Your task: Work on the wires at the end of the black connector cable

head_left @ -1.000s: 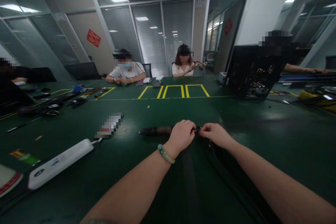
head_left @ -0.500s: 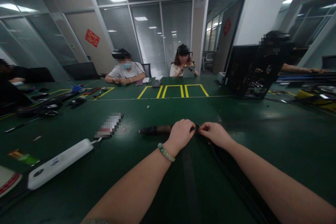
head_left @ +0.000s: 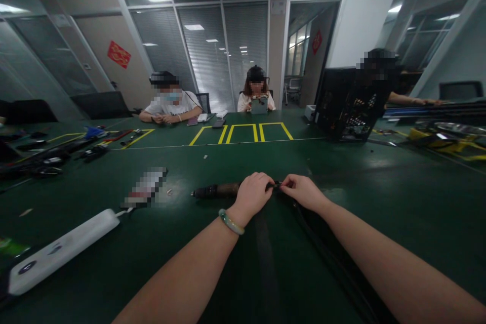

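The cylindrical tool (head_left: 224, 191) lies on the green table (head_left: 182, 253) and serves as the landmark. Beyond it and to the right stands a black case (head_left: 337, 106) with a perforated side; its contents are too dark to identify. A small pale box (head_left: 310, 113) sits just beside the case, on its left. Across the table from the tool, a seated person (head_left: 256, 83) holds a grey box-like object (head_left: 259, 105), its inside hidden.

The tool rests on its side, its narrow tip pointing left. Its front section is black and its body dull brown; the rear is covered by the left hand (head_left: 253, 195). A black cable (head_left: 322, 245) runs from near the tool's rear end toward the wearer, curving right.

The left hand, palm down, is curled over the tool's rear, with thumb and fingertips drawn together. A green bangle (head_left: 231, 222) encircles its wrist. To the right of the tool, the right hand (head_left: 306, 192) pinches a small dark end piece (head_left: 277, 185) between thumb and forefinger, its other fingers folded. Both forearms extend forward and converge at the tool's rear.
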Action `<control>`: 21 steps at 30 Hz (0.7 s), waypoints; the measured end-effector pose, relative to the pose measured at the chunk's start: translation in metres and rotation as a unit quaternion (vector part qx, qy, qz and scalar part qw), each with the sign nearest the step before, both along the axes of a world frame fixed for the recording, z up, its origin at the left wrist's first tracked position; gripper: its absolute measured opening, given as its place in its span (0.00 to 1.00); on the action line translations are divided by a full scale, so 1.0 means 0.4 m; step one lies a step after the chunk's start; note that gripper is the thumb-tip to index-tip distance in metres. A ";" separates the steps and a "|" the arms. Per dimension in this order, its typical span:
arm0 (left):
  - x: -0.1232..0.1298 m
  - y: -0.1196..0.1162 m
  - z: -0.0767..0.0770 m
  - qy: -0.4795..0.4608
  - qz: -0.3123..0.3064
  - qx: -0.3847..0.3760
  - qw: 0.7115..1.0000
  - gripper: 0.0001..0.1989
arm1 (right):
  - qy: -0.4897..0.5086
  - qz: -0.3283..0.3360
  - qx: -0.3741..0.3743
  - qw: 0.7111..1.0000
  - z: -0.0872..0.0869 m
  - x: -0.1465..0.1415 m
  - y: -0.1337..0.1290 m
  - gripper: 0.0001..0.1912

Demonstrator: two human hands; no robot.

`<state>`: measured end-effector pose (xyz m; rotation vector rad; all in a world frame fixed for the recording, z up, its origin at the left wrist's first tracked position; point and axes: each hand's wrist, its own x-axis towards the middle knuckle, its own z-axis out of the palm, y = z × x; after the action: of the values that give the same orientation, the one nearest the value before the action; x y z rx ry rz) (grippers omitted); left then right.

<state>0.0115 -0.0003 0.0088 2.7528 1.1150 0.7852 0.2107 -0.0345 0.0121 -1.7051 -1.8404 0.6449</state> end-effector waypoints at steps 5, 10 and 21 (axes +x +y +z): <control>0.002 0.001 -0.001 0.004 0.009 -0.005 1.000 0.05 | 0.001 0.003 -0.008 1.000 -0.003 0.003 0.004 0.08; 0.002 0.000 -0.002 0.002 0.007 -0.013 1.000 0.06 | -0.004 0.000 0.009 1.000 -0.014 0.006 0.010 0.08; -0.001 0.003 0.006 0.002 -0.021 -0.006 1.000 0.05 | 0.010 -0.002 0.018 1.000 -0.018 -0.013 0.002 0.07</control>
<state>0.0112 0.0009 0.0113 2.7587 1.0551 0.7666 0.2056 -0.0337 0.0049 -1.6733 -1.8251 0.6220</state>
